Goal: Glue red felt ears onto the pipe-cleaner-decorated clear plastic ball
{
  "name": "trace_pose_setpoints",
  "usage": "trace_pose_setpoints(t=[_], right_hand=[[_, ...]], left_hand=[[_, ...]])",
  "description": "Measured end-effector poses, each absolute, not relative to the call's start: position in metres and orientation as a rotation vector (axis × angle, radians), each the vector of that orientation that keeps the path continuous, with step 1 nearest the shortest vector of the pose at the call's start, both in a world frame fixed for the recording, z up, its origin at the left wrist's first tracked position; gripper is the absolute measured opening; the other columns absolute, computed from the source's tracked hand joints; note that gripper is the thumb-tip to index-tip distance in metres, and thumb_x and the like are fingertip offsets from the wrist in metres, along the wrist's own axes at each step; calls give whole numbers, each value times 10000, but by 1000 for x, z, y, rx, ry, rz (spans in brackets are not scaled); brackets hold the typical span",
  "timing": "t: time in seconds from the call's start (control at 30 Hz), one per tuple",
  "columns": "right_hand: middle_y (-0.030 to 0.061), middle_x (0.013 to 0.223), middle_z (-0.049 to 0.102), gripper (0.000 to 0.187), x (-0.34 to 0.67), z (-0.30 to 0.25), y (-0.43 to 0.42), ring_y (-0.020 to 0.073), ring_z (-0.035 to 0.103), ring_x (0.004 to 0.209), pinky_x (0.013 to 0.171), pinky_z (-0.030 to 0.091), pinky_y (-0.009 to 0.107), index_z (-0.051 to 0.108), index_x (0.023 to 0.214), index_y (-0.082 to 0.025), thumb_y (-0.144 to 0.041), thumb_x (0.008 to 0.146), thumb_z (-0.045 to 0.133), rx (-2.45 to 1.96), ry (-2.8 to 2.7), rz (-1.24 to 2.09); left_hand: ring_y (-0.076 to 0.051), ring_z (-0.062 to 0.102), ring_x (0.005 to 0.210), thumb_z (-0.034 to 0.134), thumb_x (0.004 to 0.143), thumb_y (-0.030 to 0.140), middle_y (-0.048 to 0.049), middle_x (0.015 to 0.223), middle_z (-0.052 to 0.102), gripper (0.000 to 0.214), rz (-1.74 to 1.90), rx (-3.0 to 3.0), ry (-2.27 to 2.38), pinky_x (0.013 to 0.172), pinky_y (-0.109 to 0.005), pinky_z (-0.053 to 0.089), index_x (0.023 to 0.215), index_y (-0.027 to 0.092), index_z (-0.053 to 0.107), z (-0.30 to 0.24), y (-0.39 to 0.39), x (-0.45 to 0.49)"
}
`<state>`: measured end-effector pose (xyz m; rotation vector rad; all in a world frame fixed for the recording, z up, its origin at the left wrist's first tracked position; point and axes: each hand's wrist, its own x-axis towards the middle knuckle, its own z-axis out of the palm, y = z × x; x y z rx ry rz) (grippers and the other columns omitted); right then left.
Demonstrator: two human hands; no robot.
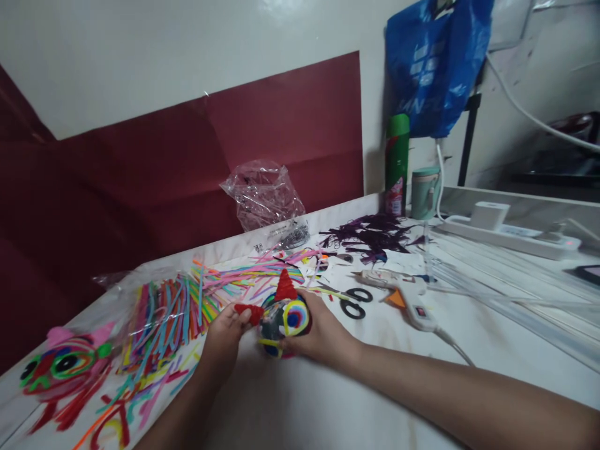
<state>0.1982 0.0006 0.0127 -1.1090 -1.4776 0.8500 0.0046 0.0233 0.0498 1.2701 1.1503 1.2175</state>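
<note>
My right hand is wrapped round a small round craft figure with a dark body and an eye of coiled pipe cleaner in yellow, white and blue. A red pipe-cleaner cone stands up on its top. Between the thumb and fingers of my left hand is a second red pipe-cleaner cone, its wide end against the figure's left side. Whether that cone is fixed to the figure I cannot tell. Black-handled scissors and a white glue gun lie to the right.
A finished-looking pink and red craft figure sits at the left. Bundles of coloured pipe cleaners spread beside it. Behind are a clear plastic bag and purple shreds. A green spray can, mug and power strip stand back right.
</note>
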Motion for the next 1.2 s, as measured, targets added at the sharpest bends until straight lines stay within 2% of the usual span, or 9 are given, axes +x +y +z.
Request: trace_pose_setpoints(t=[0.17,0.33,0.73,0.93,1.03,1.2], right_hand=[[131,1198,490,913,195,16,-6,340,431,1145,988,355,471,447,1238,-189,-362,441,858,-1131,-1560,735],[148,1213,491,884,195,16,-7,324,430,1146,994,359,460,401,1270,-147,-316,513,826,-1125,-1632,606],[161,1237,493,879,195,9,-5,335,440,1164,997,369,469,403,1272,-149,-341,525,824,-1095,-1653,505],[153,1218,513,854,197,0,4,341,464,1165,1009,355,483,426,1248,-154,-318,507,816,-1057,-1532,648],[139,1163,565,797,198,0,6,336,545,1080,947,420,489,458,1197,-163,-363,507,804,-1053,-1420,819],[86,1033,670,667,202,8,4,296,631,945,865,492,449,511,1103,-195,-389,532,797,-1028,-1376,1012]], left_hand=[[-123,626,653,825,527,365,8,676,689,339,1264,1147,1047,675,-229,487,708,168,618,40,33,0],[-136,635,687,827,527,367,-22,729,706,354,1260,1168,1028,686,-234,488,737,153,640,37,35,-1],[-156,640,690,831,520,361,-35,724,717,348,1253,1228,1008,682,-245,481,753,149,681,33,37,-6],[-160,642,722,804,579,356,-30,765,728,318,1261,1278,1015,726,-263,479,793,150,691,33,34,-5],[-160,635,694,779,620,348,-45,774,727,299,1265,1296,1020,717,-276,479,805,130,691,32,30,-1],[-168,636,724,674,696,489,-35,750,709,353,1321,1291,959,749,-299,480,784,148,649,32,28,3]])
